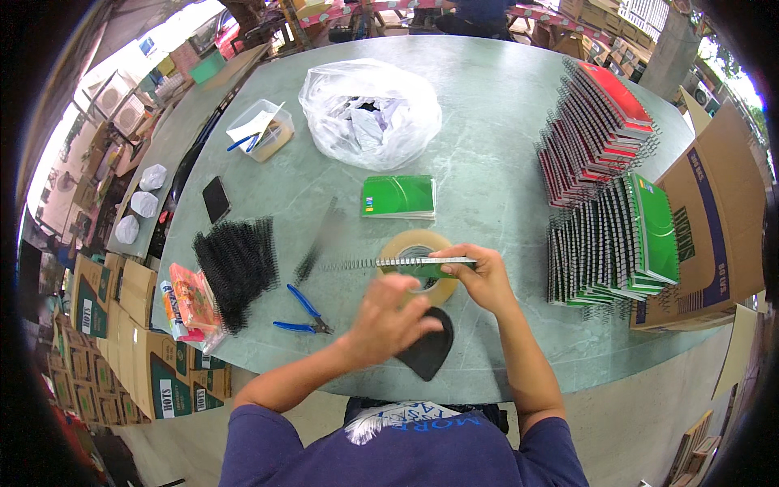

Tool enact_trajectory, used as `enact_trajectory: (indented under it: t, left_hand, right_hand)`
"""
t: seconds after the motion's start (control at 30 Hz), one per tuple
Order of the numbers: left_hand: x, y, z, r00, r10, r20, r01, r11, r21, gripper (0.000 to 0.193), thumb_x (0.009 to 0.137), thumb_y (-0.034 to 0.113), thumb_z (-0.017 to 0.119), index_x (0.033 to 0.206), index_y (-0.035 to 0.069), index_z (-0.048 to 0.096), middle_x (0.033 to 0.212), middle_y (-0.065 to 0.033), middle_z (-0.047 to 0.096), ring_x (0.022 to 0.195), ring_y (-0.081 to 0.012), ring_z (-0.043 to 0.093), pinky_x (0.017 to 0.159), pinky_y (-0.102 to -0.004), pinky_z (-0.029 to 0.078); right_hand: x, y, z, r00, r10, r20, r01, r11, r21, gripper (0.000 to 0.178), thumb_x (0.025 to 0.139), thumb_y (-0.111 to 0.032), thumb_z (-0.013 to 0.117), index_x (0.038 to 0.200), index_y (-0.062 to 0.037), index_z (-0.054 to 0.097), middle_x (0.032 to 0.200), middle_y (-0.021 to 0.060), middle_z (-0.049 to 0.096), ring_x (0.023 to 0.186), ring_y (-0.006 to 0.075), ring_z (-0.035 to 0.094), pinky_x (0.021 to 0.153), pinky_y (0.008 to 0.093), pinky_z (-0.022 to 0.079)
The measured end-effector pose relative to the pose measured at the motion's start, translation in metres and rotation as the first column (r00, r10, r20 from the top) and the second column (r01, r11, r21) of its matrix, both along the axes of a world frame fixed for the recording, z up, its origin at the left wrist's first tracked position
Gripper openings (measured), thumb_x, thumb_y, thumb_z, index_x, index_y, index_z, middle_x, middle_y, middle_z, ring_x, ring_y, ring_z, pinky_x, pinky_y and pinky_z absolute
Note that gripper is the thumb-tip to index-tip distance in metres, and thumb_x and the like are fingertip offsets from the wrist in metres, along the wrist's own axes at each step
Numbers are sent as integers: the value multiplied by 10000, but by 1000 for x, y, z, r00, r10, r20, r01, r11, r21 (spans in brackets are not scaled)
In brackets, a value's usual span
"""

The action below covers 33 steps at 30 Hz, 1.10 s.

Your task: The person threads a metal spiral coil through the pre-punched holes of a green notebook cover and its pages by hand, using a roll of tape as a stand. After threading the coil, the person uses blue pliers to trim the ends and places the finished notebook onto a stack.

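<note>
My right hand (480,277) grips a small green notebook (418,270) edge-on, its spine side up. A black spiral coil (353,265) runs along that spine and sticks out past its left end. Just below the coil, my left hand (391,321) has its fingers apart and nothing in it; it is slightly blurred. Under the notebook lies a roll of clear tape (415,237). A black flat pad (430,353) rests close to my left hand, and blue-handled cutters (305,318) lie to its left.
Black coils (235,272) are heaped at left near a phone (216,200). Green notebooks (398,196) lie ahead. Farther back are a plastic tub (272,142) and a white plastic bag (329,122). Stacked red notebooks (596,122), green ones (617,235) and a carton (714,219) occupy the right.
</note>
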State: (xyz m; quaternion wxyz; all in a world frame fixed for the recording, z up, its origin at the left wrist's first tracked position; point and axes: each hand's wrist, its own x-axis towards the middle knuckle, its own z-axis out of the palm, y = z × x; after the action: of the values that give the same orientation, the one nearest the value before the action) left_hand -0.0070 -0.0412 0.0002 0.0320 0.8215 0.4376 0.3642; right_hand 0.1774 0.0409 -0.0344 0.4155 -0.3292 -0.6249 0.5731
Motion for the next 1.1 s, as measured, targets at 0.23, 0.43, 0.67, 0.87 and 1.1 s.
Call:
enact_trajectory:
  t: [0.23,0.43,0.67,0.87,1.1]
  left_hand:
    - [-27,48,-2,992,59,-115,-44,990,133,280,689,199,723,909,94,586,823,-49,573,789,-221,555,735,-368,387]
    - [-16,47,10,985,117,-131,-93,980,177,158,762,215,662,822,79,607,696,-12,578,705,-208,565,715,-356,381]
    - [-20,50,8,983,118,-141,-122,992,-18,175,793,249,633,794,75,612,686,-30,575,688,-220,549,691,-364,381]
    - [-25,51,4,980,19,-197,-69,966,-250,248,749,259,685,843,50,591,773,-76,592,712,-250,552,675,-393,393]
    - [25,-29,-36,958,-114,-264,41,963,-267,422,768,370,640,1057,74,556,921,-136,531,803,-315,570,711,-395,471]
  right_hand:
    - [3,3,-1,999,40,18,-41,998,48,241,784,60,600,1008,-7,658,983,70,675,905,128,608,823,261,475]
    - [2,-2,4,998,7,64,-12,996,90,270,774,46,623,1027,-38,667,988,77,676,910,132,613,825,259,471]
    - [0,-3,1,1000,4,5,-4,994,108,274,768,65,613,1015,-41,671,992,78,677,919,146,620,829,268,476]
    - [-2,-4,1,999,-11,39,6,992,127,265,768,93,585,990,-23,670,997,82,678,918,143,622,835,274,479]
    - [-4,-6,4,999,-45,5,45,999,31,180,802,26,611,971,-2,665,973,93,679,926,139,614,828,270,479]
